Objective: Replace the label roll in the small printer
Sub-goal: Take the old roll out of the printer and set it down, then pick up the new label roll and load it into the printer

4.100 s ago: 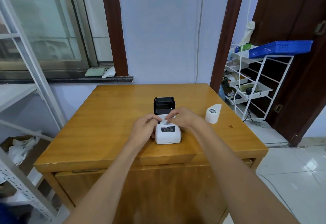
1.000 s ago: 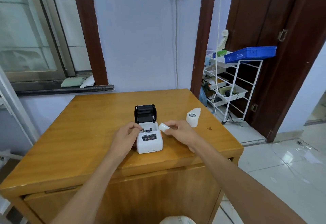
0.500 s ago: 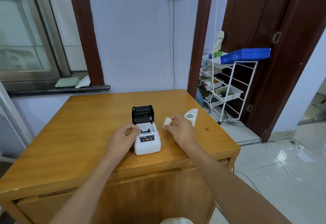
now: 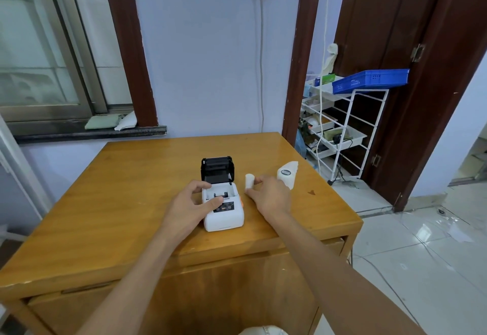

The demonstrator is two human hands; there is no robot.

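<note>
A small white label printer (image 4: 224, 217) sits mid-table with its black lid (image 4: 217, 167) tipped open toward the back; its roll bay (image 4: 220, 191) holds no roll. My left hand (image 4: 188, 206) clasps the printer's left side, thumb on its front panel. My right hand (image 4: 268, 195) is just right of the printer, fingertips pinching a small white roll (image 4: 249, 180) that stands upright on the table. A bigger white label roll (image 4: 286, 174) with a loose paper tail stands just behind my right hand.
The wooden table (image 4: 118, 202) ends close to the right of the rolls. Beyond that edge stands a white wire rack (image 4: 353, 129) with a blue tray (image 4: 369, 79) on top, beside a dark door. A window sill lies behind the table at left.
My right hand lifted the small white roll out of the printer and moved it right, down onto the table. My left hand stayed on the printer.
</note>
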